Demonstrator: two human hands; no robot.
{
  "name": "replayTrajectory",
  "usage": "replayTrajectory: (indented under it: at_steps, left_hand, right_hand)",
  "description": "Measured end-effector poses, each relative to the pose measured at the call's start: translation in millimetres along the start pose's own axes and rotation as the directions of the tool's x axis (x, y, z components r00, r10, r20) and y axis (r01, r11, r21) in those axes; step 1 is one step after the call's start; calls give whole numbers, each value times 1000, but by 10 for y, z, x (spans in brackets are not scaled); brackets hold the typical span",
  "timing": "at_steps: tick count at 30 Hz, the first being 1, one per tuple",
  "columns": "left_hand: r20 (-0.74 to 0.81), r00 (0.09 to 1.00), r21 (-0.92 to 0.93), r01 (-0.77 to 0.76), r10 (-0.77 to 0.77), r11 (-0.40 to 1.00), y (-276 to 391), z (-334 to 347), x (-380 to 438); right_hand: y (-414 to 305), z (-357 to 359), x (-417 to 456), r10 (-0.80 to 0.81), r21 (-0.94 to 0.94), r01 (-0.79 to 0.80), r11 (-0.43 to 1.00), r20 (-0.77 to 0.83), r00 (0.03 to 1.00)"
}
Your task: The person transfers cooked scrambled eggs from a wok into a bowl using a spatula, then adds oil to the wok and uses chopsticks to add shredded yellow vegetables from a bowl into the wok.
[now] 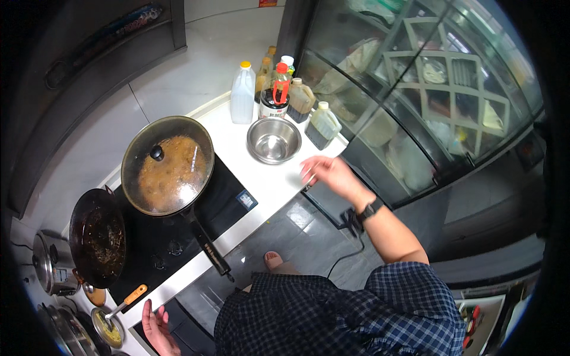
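Observation:
My left hand (158,330) is at the lower left, holding nothing, its fingers apart. It is nearest to a wooden-handled utensil (136,293) resting in a metal bowl (107,327) of yellowish food. My right hand (319,171) hovers blurred over the counter's right edge, beside a stainless steel bowl (274,140) but apart from it. Its fingers are bent, with a thin pale streak among them that I cannot identify. On the black cooktop (225,187) stands a pan with a glass lid (167,164), brown food in liquid beneath. The pan's black handle (207,244) points towards me.
A dark, soiled wok (98,240) leans left of the lidded pan, near a metal pot (51,262). Several bottles and jugs, among them a white jug (242,95) and a red-capped bottle (280,86), crowd the counter's back corner. A glass-door cabinet (401,89) rises at the right.

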State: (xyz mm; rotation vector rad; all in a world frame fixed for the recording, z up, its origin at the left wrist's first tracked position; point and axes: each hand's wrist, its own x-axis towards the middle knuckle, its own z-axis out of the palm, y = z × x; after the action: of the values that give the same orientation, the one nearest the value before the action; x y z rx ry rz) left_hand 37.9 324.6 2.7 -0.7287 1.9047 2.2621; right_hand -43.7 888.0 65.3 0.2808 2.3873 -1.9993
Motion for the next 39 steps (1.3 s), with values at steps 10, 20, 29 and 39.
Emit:
replayTrajectory:
  at_steps: [10, 20, 29, 39]
  left_hand:
    - [-178, 974, 23, -135, 137, 991, 305, 769, -188]
    - [-252, 948, 119, -169, 194, 978, 509, 738, -397]
    - [-27, 889, 345, -421, 457, 839, 754, 367, -182]
    - [519, 598, 444, -799, 611, 404, 1476, -383, 222]
  right_hand:
    - [999, -2046, 1613, -100, -688, -512, 514, -641, 761]
    - [1217, -2145, 1574, -353, -651, -191, 735, -607, 712]
    - [-987, -893, 578, -588, -655, 252, 712, -361, 724]
    - [-2210, 1740, -19, -472, -358, 475, 804, 102, 876]
